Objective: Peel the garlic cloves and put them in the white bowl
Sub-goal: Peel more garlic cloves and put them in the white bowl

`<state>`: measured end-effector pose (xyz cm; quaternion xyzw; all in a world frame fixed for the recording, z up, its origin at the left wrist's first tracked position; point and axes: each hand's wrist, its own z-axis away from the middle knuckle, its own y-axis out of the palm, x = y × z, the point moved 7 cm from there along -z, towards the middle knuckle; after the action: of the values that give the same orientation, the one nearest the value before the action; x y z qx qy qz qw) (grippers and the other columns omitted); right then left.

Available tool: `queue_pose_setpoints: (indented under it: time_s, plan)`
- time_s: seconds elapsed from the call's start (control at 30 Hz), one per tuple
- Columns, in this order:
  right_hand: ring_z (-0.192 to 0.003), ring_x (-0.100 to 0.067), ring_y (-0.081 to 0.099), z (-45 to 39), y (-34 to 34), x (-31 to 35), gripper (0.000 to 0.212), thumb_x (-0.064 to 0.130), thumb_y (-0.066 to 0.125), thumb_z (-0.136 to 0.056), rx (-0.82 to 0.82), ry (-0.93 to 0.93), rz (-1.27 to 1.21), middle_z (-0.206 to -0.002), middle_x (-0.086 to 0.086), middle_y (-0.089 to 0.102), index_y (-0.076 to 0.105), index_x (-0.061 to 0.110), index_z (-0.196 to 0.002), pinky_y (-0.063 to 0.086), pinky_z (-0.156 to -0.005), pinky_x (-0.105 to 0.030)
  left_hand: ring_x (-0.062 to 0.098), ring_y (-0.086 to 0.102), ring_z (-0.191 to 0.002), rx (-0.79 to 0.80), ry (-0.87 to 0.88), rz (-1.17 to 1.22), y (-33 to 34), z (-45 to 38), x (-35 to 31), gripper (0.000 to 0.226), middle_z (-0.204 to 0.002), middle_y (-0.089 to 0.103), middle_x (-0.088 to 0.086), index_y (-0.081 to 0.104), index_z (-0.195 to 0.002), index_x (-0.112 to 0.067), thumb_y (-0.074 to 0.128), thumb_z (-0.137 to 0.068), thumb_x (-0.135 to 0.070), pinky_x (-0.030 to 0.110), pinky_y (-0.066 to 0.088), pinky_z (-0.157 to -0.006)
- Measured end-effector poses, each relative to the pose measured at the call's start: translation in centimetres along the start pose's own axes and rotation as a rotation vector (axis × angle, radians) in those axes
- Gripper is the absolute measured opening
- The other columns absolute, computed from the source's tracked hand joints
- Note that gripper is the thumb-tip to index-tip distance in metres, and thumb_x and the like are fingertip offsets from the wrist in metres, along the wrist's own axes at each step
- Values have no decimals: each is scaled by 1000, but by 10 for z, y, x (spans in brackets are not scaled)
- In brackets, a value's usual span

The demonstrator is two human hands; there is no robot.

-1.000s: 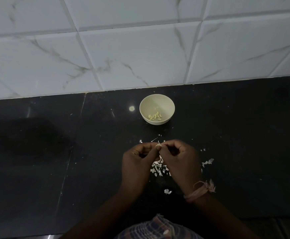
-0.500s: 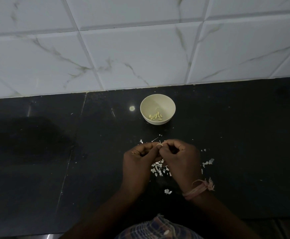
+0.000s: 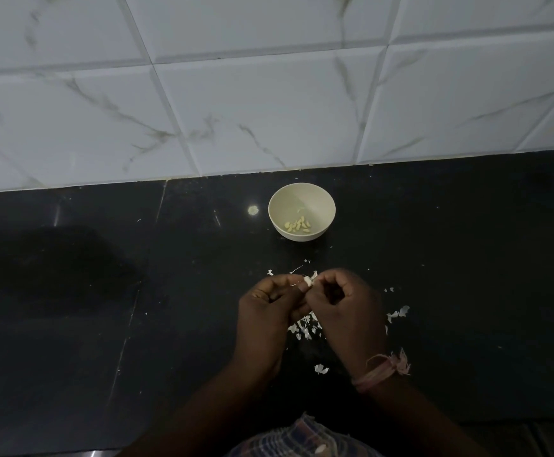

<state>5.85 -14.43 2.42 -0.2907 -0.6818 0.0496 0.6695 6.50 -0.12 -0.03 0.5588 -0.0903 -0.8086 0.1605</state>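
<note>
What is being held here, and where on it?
A garlic clove, pinched between the fingertips of the left hand and right hand; which part of the clove is gripped cannot be told.

Garlic clove [image 3: 308, 280] more exposed between fingertips than 1.0 s ago; white skin flap now sticks up above it. Left hand [image 3: 264, 313] and right hand [image 3: 346, 306] slightly parted at tips.

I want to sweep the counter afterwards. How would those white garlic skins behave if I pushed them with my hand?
The garlic skins look thin and flaky, so they are probably very light and would scatter or cling rather than slide together. They already lie in small scraps across the black counter, so some would likely break further.
</note>
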Motion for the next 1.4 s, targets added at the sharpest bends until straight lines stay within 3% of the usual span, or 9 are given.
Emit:
queue_pose_setpoints:
  time_s: [0.23,0.33,0.53,0.67,0.97,1.03,1.13,1.27,1.4]
  plan:
    - [-75,-5,62,0,-2,3,8,17,72,-82,2,-64,10,-80,12,63,67,23,-83,48,-63,-17,37,74,-97,64,-77,84,5,0,4,17,-103,75,26,73,-105,5,66,-93,-5,38,61,-86]
    - [-75,-6,62,2,0,2,7,19,71,-84,51,-63,6,-81,11,64,66,24,-83,50,-64,-23,35,74,-92,78,-98,116,6,-1,3,20,-103,74,28,72,-104,7,71,-88,-4,34,62,-79]
    - [-67,-5,64,-1,2,-13,9,15,70,-86,8,180,-165,-73,6,69,68,22,-81,51,-60,-20,22,75,-84,86,-177,225,6,-3,11,26,-96,75,18,70,-102,5,70,-78,-4,25,61,-74]
    - [-71,-12,65,-6,-5,-25,7,17,69,-90,-45,246,-165,-75,3,69,69,21,-84,56,-65,-34,19,74,-84,82,-227,261,3,-5,17,28,-96,75,15,70,-108,2,71,-80,-4,25,61,-74]
    - [-82,-4,68,-6,-6,-18,21,9,59,-92,11,93,5,-86,13,71,73,24,-90,58,-76,-35,19,75,-87,94,-272,282,2,-2,21,28,-99,76,17,71,-112,2,66,-87,-9,25,61,-76]
    - [-76,-2,65,-4,-7,-14,15,21,61,-95,16,47,51,-79,13,69,71,25,-84,56,-70,-33,18,75,-86,94,-277,285,1,-1,22,27,-99,76,17,71,-111,1,65,-87,-10,24,61,-74]
    - [-62,-5,59,-3,-5,-11,35,46,61,-96,37,-2,130,-63,10,60,63,23,-70,48,-59,-29,18,75,-85,91,-259,286,-1,-1,22,28,-100,76,18,71,-109,1,66,-84,-12,24,61,-73]
    - [-85,1,63,-4,4,-15,7,22,69,-93,120,-6,91,-87,14,67,68,26,-88,52,-75,-24,17,73,-82,76,-215,213,-6,-1,22,17,-97,75,18,69,-108,-1,61,-96,-9,25,60,-72]
    - [-98,3,63,-4,4,-10,18,12,65,-93,130,-10,12,-101,16,69,72,27,-100,49,-85,-15,16,72,-81,59,-164,120,-9,-2,21,13,-93,75,15,69,-106,-3,60,-98,-9,24,59,-72]
